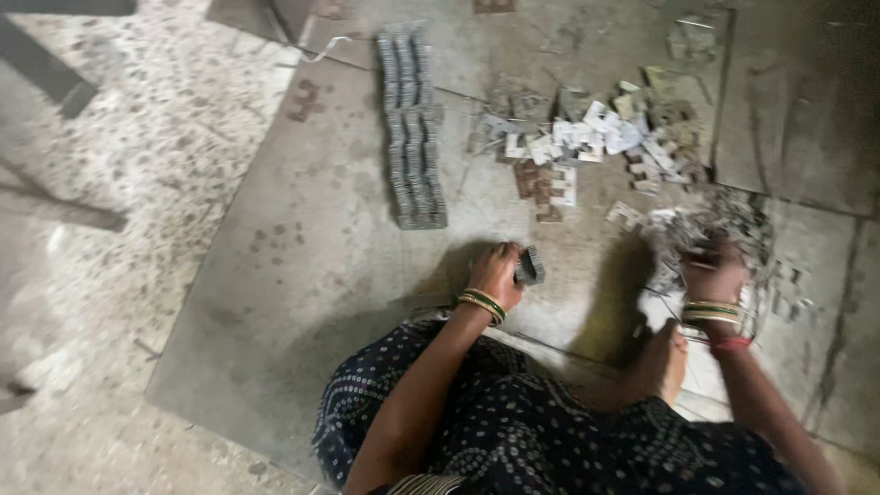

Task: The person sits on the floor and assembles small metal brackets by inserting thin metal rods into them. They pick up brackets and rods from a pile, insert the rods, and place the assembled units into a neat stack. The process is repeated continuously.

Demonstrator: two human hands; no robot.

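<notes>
A small stack of thin metal plates (529, 266) sits clamped in the left hand (496, 272), fingers curled around it, just above a grey sheet (302, 266) on the floor. To that stack's right, well apart, the right hand (714, 273) digs into a loose heap of grey plates (710, 229); its fingers are blurred, so I cannot tell whether they grip anything. Beyond the stack, farther from the person, one long row of packed plates (414, 128) lies on the sheet, seemingly two or three columns wide. Right of that row spreads a scatter of pale and brownish pieces (587, 137), too many and blurred to count. Each wrist carries bangles (483, 304).
</notes>
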